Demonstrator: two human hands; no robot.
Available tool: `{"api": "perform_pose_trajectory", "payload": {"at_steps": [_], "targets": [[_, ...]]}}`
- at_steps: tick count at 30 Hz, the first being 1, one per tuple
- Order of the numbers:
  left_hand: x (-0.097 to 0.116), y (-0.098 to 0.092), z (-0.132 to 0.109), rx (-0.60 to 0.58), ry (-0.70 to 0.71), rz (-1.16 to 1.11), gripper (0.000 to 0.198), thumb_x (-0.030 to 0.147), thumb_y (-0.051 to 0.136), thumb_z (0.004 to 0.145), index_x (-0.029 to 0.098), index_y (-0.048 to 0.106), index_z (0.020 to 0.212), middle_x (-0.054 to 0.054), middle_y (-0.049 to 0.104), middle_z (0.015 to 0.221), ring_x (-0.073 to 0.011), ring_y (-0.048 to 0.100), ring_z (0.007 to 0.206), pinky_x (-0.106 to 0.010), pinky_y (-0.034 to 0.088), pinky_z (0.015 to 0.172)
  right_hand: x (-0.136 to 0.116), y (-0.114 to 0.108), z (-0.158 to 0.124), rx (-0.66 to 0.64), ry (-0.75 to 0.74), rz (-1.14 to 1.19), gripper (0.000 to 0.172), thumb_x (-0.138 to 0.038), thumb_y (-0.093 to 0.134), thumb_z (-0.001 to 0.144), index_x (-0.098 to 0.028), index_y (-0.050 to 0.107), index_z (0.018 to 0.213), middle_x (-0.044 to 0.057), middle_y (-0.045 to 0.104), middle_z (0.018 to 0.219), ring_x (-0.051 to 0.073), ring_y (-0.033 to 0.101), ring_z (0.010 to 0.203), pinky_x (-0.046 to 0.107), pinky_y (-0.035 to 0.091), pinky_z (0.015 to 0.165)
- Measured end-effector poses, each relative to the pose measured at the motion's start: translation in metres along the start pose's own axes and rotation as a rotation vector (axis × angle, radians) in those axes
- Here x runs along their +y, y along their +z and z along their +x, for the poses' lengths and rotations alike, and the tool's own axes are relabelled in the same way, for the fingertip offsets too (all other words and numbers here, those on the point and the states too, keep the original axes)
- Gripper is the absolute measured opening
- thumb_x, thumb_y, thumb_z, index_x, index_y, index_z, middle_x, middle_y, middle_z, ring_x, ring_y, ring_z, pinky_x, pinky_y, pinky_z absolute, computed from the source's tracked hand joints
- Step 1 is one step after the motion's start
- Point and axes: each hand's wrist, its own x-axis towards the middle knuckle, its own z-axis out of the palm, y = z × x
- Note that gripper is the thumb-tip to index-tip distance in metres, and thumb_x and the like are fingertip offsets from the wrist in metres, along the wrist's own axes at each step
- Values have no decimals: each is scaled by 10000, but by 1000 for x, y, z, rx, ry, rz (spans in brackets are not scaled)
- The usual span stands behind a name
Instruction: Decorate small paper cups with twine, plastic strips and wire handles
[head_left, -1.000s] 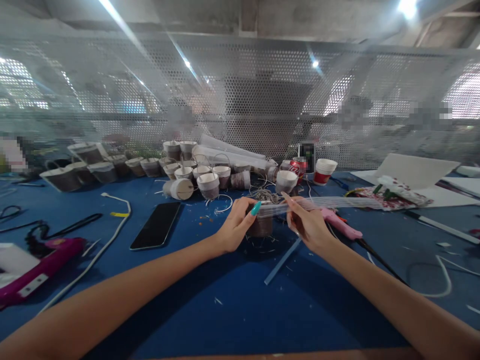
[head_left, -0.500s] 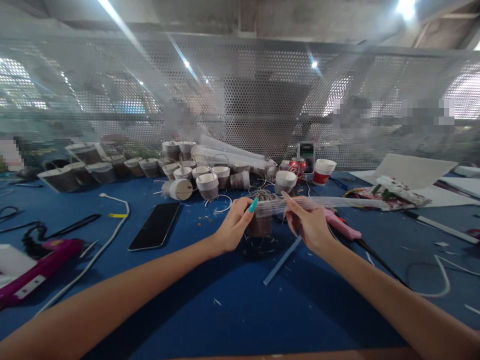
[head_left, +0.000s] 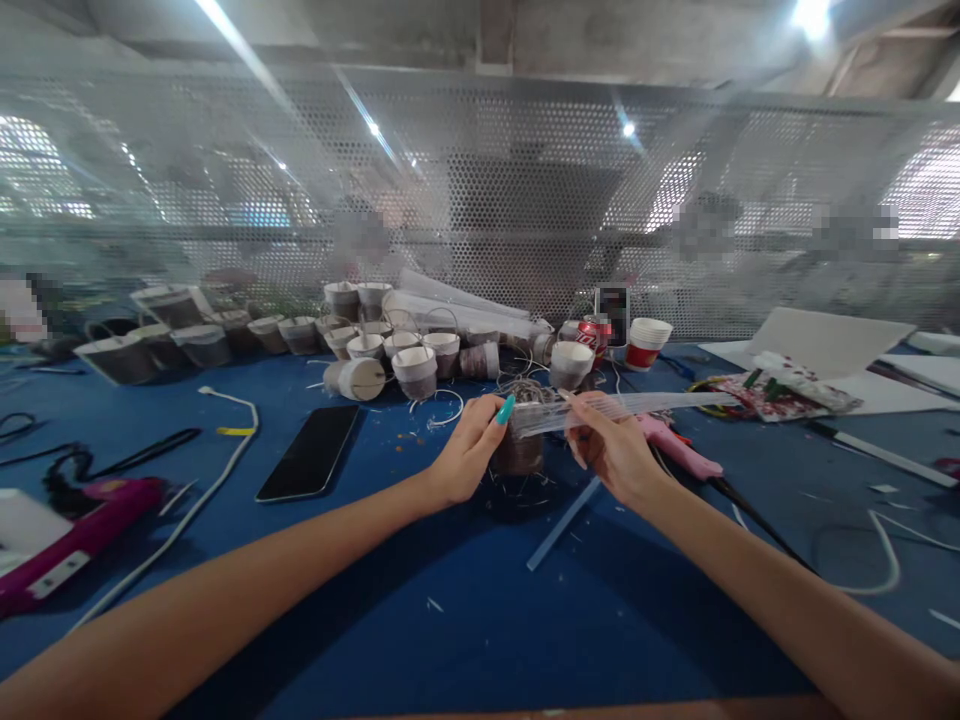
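Observation:
My left hand [head_left: 466, 452] is closed, pinching the left end of a long clear strip [head_left: 645, 404] that stretches off to the right. My right hand [head_left: 613, 445] is closed on the same strip a little further along it. Both hands hover over a small brown cup [head_left: 519, 452] that stands on the blue table [head_left: 450, 620], with loose wire strands around it. The left thumb has a teal nail.
Several paper cups [head_left: 416, 368] cluster at the back, with a red can [head_left: 596, 332] and a stack of red-and-white cups [head_left: 646, 342]. A black phone [head_left: 308, 452] lies left, a pink glue gun [head_left: 679, 447] right, a magenta glue gun [head_left: 71, 535] far left, a glue stick [head_left: 562, 523] near my right wrist.
The right hand has slid slightly left along the strip, toward the left hand. The strip now lies flatter and its far end has dropped a little.

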Motion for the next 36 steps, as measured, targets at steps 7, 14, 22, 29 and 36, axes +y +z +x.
{"api": "perform_pose_trajectory", "payload": {"at_steps": [7,14,22,29,36], "targets": [[2,0,1,-11,27,1,415,448,171,908,205,507,885,-26,521,913,-173,452,928,-338,366,890,3,0,-1,-4,-29,-43,192,-330,688,672,-184,573,719,-46,562,519,82,488,387,179,377,293],[4,-1,3,-15,42,10,394,406,164,919,196,487,840,-14,500,866,-156,435,872,-332,358,870,3,2,-2,35,-46,-57,197,-323,697,659,-184,570,714,-47,552,520,86,474,380,194,368,287],[-1,2,3,33,-15,-20,390,459,227,897,217,527,840,-19,515,841,-168,455,859,-310,388,811,2,2,-2,64,-24,-58,247,-350,706,639,-192,551,748,-47,563,540,91,499,415,189,346,308],[-1,2,4,33,-46,-35,386,463,232,895,210,499,777,-12,493,789,-163,445,836,-293,384,781,3,2,-1,84,-46,-94,264,-368,708,635,-194,550,757,-39,584,584,97,510,432,209,367,336],[4,0,6,29,-64,-75,346,448,258,894,196,425,724,12,435,734,-140,400,760,-276,347,729,5,1,0,117,-55,-89,278,-357,726,616,-195,555,764,-42,583,605,98,514,445,216,386,343]]}}
